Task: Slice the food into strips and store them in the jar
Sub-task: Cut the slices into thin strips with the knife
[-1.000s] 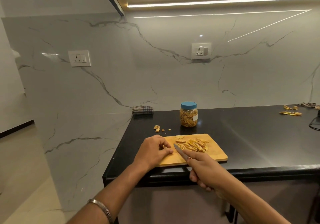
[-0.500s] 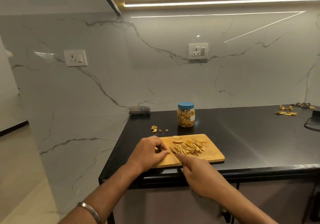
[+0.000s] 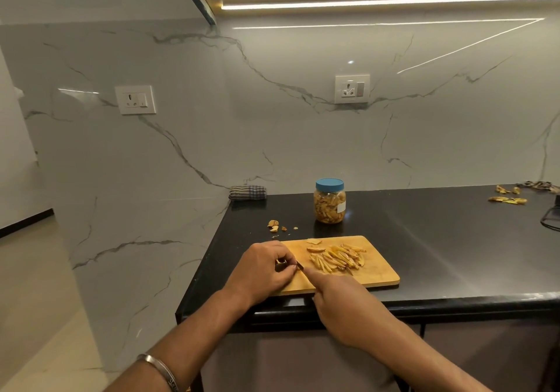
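A heap of pale yellow food strips (image 3: 338, 258) lies on the middle of a rectangular light wooden cutting board (image 3: 378, 273). The strips are thin and short, with browner edges, and most lie roughly side by side, their long axes running from the near left of the board toward its far right. A few wider, uncut yellow slices (image 3: 315, 249) rest just behind and to the left of the heap.

At the board's left end the left hand (image 3: 262, 270) rests with fingers curled down, apparently pinning a piece that is hidden beneath them. The right hand (image 3: 342, 303) is wrapped round the handle of a knife (image 3: 300, 266), forefinger stretched along the top; only a small dark bit of blade shows, right beside the left fingertips.

The board sits at the near left corner of a glossy black countertop (image 3: 439, 240). Behind it stands a clear plastic jar with a blue lid (image 3: 329, 200), filled with similar strips and closed. Small scraps (image 3: 274, 225) lie left of the jar, a folded checked cloth (image 3: 248, 192) against the marble wall, and yellow peels (image 3: 509, 200) at the far right.
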